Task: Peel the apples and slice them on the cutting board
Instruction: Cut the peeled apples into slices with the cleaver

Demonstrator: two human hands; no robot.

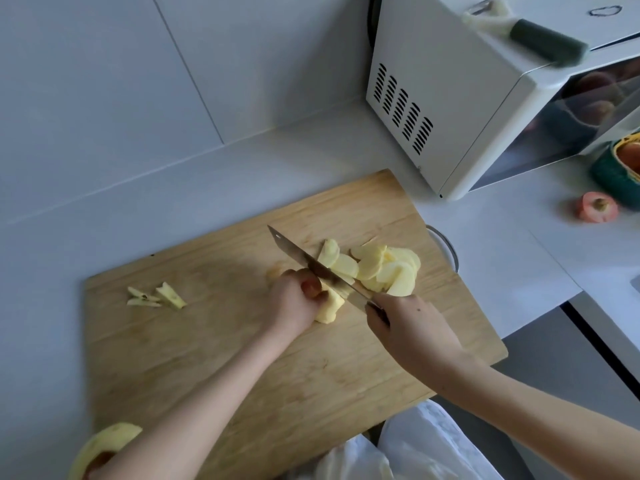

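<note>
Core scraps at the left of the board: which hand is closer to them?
Left. The left hand holds the apple piece at the middle of the cutting board, right of the core scraps. The right hand grips the knife farther right.

Pale grey countertop (173, 202), wooden cutting board (207, 358) lying under the left hand (294, 303) and right hand (412, 327), white microwave (450, 98) beyond the right hand, red apple end (596, 206) and green basket (613, 171) well off to its right, partly peeled apple (104, 445) well behind the left hand, off the board's near corner
</note>
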